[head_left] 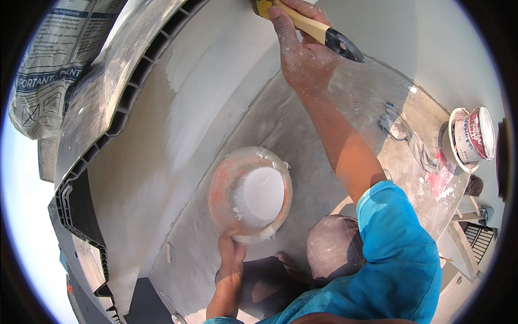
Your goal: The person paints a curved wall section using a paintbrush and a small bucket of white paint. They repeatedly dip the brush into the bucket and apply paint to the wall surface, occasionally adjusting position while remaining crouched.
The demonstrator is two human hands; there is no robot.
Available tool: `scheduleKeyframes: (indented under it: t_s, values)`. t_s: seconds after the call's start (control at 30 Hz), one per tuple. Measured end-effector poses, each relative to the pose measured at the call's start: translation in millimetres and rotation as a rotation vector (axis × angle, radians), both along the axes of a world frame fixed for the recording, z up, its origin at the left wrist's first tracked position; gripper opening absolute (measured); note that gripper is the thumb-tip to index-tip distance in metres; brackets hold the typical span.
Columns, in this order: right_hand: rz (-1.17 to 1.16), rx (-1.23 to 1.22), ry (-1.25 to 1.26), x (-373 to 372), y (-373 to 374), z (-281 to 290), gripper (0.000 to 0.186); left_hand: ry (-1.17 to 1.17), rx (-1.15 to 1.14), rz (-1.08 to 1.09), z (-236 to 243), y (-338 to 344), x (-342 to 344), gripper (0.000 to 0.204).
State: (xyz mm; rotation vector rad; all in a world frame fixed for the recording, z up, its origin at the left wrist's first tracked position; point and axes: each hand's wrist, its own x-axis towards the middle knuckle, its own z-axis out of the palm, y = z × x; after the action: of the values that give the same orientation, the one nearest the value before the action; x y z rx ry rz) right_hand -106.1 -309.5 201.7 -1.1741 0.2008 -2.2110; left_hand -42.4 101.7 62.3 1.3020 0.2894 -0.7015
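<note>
At the top, my right hand (308,63) is closed round the pale wooden handle of a paintbrush (310,26). The brush's bristles are up against the whitish wall (197,102), partly cut off by the picture's top edge. Below, my left hand (232,252) grips the near rim of a round plastic bucket (222,186) with orange smears on its inside. White paint (264,193) lies in the bottom of it, with splashes on the rim. Some of my left fingers are hidden by the bucket.
A hollow-ribbed roofing sheet (112,125) curves along the left, with a printed sack (46,89) beyond it. Across the grey floor (307,146), at right, lie a dirty glove (396,125) and a red scrap (440,175). A tub (475,135) sits in a pale bucket (449,141).
</note>
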Motion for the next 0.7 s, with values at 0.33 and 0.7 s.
scheduleKeyframes:
  t_s: [0.33, 0.7]
  values:
    - [0.317, -0.247, 0.007, 37.5, 126.9, 7.1, 0.023, -0.021, 0.091, 0.026, -1.6, 9.9, 4.0, 0.052]
    - [0.036, -0.248, 0.033, 44.0, 118.0, 10.3, 0.023, -0.02, 0.031, 0.018, -15.1, 28.8, 20.6, 0.045]
